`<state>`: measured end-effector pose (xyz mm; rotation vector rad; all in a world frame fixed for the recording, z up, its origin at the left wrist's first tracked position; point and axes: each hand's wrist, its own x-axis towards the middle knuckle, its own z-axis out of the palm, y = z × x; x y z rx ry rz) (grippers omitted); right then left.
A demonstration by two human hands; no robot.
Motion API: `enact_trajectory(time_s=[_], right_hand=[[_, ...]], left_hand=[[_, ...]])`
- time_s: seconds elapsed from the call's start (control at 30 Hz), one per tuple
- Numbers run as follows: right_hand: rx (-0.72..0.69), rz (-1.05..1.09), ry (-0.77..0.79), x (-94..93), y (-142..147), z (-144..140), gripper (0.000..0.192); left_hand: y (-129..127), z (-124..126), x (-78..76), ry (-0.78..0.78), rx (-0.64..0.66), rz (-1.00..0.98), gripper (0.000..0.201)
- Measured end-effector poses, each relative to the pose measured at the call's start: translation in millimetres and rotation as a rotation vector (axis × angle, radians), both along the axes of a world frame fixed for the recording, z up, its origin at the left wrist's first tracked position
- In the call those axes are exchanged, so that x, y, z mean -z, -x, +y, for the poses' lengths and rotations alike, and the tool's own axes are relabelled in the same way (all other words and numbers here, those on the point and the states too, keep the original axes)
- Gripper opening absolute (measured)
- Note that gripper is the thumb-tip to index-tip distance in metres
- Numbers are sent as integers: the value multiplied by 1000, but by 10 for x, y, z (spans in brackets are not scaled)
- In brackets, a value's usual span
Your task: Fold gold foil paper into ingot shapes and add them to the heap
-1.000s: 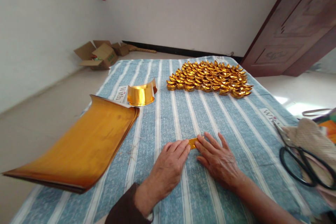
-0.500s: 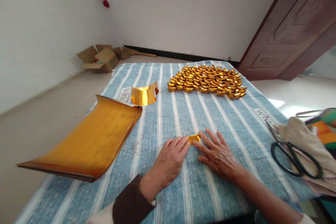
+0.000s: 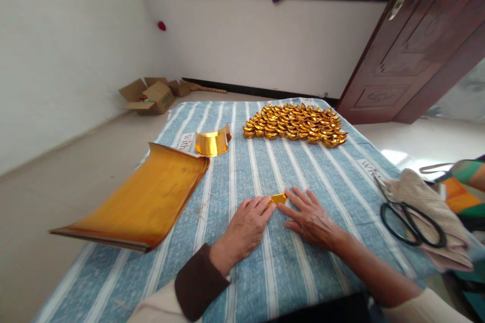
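Gold foil (image 3: 279, 199) between fingers (image 3: 261, 205), striped cloth (image 3: 222, 197) printed "With"

On the counter (image 3: 223, 197), covered in blue-and-white stripes, the left hand (image 3: 244, 229) presses one end of a small gold foil piece (image 3: 279, 199); the spread right hand (image 3: 312, 219) touches its other end. Beyond stand rows of folded gold ingots (image 3: 293, 123). To the left lie a curled gold strip (image 3: 212, 145) and stacked gold sheets (image 3: 140, 197); to the right, black-handled scissors (image 3: 413, 224) rest on beige fabric (image 3: 424, 197).
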<state>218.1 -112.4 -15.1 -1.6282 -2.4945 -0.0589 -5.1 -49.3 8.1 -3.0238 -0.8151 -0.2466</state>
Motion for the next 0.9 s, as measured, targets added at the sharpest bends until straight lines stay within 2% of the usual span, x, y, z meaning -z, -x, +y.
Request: enact_trajectory(time_s=[0.17,0.3,0.4,0.47,0.67,0.9], right_hand=[[-20,-5,40,-45,-45,25,45],[-12,5,58,-52,-44,38,43],[-14,22,55,-49,-33,36,43],[-15,30,50,-52,-27,31,43],[-13,68,38,-60,-20,25,41],[8,87,74,-47,-12,33,42]], left_hand=[[-14,-3,-23,23,-3,7,31],[-55,38,-92,102,-40,19,29],[-95,169,-189,252,-39,24,24],[-128,307,-264,430,-70,3,20],[-313,683,-432,498,-195,63,20],[-570,797,-450,585,-304,160,2]])
